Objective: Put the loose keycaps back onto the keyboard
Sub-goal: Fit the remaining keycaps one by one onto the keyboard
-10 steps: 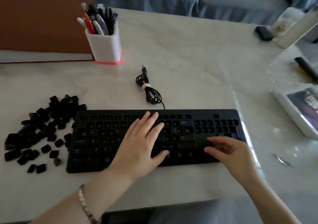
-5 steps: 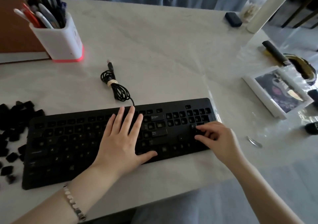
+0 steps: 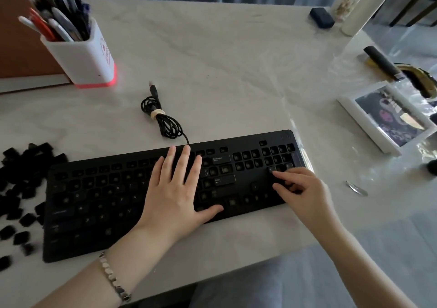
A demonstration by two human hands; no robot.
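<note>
Keyboard (image 3: 94,201), one; hands (image 3: 175,196), two.

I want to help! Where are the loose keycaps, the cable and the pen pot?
loose keycaps (image 3: 16,189), head view, middle of the pile.
cable (image 3: 169,126), head view, on the coiled bundle.
pen pot (image 3: 87,59), head view, white front wall.

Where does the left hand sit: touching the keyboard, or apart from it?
Touching. The head view shows the left hand lying flat on the keyboard, spread across its middle keys with no gap visible.
</note>
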